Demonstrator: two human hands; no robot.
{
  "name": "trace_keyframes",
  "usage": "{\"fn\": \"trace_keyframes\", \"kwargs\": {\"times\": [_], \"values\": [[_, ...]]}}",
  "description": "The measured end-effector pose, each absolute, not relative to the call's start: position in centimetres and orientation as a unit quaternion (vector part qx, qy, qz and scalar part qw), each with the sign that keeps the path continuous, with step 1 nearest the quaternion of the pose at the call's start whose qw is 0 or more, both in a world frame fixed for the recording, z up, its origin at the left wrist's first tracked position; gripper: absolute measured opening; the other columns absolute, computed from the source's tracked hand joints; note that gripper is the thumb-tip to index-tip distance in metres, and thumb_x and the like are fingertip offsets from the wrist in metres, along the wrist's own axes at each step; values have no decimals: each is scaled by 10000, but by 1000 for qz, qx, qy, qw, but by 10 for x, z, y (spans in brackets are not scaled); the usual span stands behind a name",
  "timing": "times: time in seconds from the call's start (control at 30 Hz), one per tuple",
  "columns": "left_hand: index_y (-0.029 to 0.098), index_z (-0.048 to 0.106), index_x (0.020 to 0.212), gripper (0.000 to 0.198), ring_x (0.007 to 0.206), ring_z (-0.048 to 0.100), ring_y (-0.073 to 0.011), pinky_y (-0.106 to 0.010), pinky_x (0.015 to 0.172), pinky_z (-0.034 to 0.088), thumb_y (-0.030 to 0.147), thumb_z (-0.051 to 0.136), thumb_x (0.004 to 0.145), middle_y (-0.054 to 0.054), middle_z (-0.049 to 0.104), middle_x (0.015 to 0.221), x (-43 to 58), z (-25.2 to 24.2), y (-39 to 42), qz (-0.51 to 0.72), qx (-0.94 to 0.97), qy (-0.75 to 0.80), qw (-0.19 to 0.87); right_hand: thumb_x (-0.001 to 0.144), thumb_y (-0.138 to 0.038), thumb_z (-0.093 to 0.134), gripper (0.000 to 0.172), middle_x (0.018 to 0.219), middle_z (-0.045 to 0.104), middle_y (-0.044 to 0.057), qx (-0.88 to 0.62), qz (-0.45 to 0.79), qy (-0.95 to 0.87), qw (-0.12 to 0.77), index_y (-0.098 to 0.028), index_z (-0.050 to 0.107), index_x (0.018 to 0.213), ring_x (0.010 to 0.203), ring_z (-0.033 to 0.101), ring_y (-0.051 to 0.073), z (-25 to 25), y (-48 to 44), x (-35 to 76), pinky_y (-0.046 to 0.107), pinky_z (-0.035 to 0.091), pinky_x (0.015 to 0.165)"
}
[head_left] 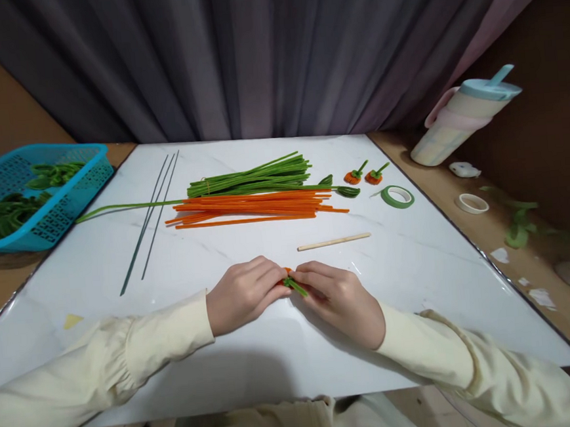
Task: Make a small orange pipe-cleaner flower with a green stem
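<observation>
My left hand (244,292) and my right hand (338,298) meet low on a white marble board (417,262). Both pinch one small piece made of orange and green pipe cleaner (293,284), mostly hidden by my fingers. Beyond my hands lies a wooden stick (334,241). Further back are a pile of orange pipe cleaners (250,208) and a bundle of green pipe cleaners (252,176). Two finished small orange pieces with green stems (363,176) lie to the right of them, next to a roll of green tape (397,196).
Thin dark wires (149,214) lie on the board's left part. A blue basket (41,193) with green pieces stands at the far left. A lidded cup with a straw (462,117), small tape rolls (472,203) and paper scraps sit on the brown table at right. A curtain hangs behind.
</observation>
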State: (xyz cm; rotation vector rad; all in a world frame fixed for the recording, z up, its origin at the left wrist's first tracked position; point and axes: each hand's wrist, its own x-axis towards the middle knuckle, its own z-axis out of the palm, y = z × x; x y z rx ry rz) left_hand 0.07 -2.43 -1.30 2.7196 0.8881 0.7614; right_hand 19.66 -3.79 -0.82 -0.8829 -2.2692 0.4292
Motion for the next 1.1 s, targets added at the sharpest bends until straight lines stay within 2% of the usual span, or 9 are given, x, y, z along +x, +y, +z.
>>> {"fn": "trace_keyframes", "kwargs": {"times": [0.37, 0.63, 0.73, 0.87, 1.1], "values": [[145, 560, 929, 158, 789, 563, -166, -282, 702, 466, 239, 436, 908, -63, 634, 843, 2, -14, -24, 252, 920, 287, 93, 871, -106, 380, 231, 882, 632, 129, -322, 162, -884, 298, -93, 602, 935, 751, 604, 181, -7, -37, 195, 297, 531, 656], [140, 556, 907, 142, 757, 564, -166, -280, 673, 458, 247, 464, 896, -56, 628, 807, 1, -12, -23, 254, 914, 300, 99, 824, -118, 515, 114, 776, 642, 30, -383, 254, -837, 297, -159, 595, 895, 658, 600, 119, 4, -27, 203, 228, 502, 610], [139, 552, 907, 141, 754, 562, -164, -278, 672, 455, 251, 466, 894, -56, 624, 799, 1, -12, -22, 260, 908, 307, 118, 845, -112, 487, 134, 821, 642, 54, -342, 219, -864, 298, -158, 607, 884, 720, 603, 136, 2, -25, 208, 249, 510, 652], [146, 549, 914, 132, 751, 564, -160, -279, 678, 456, 249, 470, 892, -57, 627, 802, 1, -12, -21, 270, 897, 313, 155, 881, -126, 447, 183, 907, 647, 98, -284, 144, -897, 308, -145, 602, 976, 804, 607, 167, -7, -24, 211, 287, 527, 709], [147, 549, 950, 115, 764, 571, -155, -275, 696, 465, 220, 493, 880, -56, 632, 809, 0, -10, -18, 283, 883, 305, 217, 902, -98, 382, 238, 886, 663, 127, -212, 49, -933, 288, -95, 586, 1025, 775, 614, 186, -5, -18, 214, 295, 537, 605]]}}
